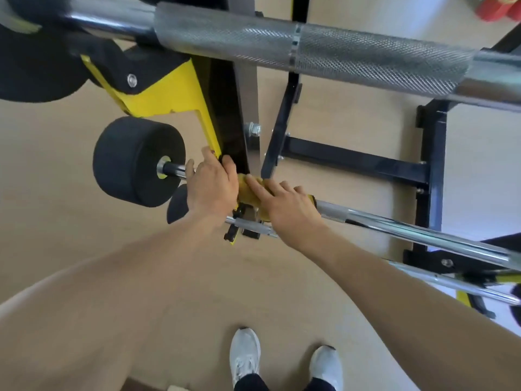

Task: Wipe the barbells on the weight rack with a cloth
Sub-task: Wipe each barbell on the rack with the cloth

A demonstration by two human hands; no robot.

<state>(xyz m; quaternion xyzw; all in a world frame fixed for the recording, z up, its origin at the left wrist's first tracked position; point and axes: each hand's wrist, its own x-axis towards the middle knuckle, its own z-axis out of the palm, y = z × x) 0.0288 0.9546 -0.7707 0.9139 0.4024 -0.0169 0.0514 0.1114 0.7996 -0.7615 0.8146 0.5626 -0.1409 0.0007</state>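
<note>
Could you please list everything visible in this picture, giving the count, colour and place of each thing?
Knurled chrome barbell: one, silver, across the top, nearest the camera.
Chrome barbell on the middle rung: one, silver, running right from the hands.
Lower chrome bars: at least one, silver, lower right, partly hidden.
Round black end weight: one, black, left of the hands.
Yellow cloth: one, yellow, wrapped on the middle barbell under the right hand.
Yellow and black steel rack: one, centre and right.
Beige floor: below everything.
Red objects: top right corner, unclear.
White shoes: two, bottom centre.
Left hand: beside the cloth, at the rack upright.
Right hand: gripping the cloth.
</note>
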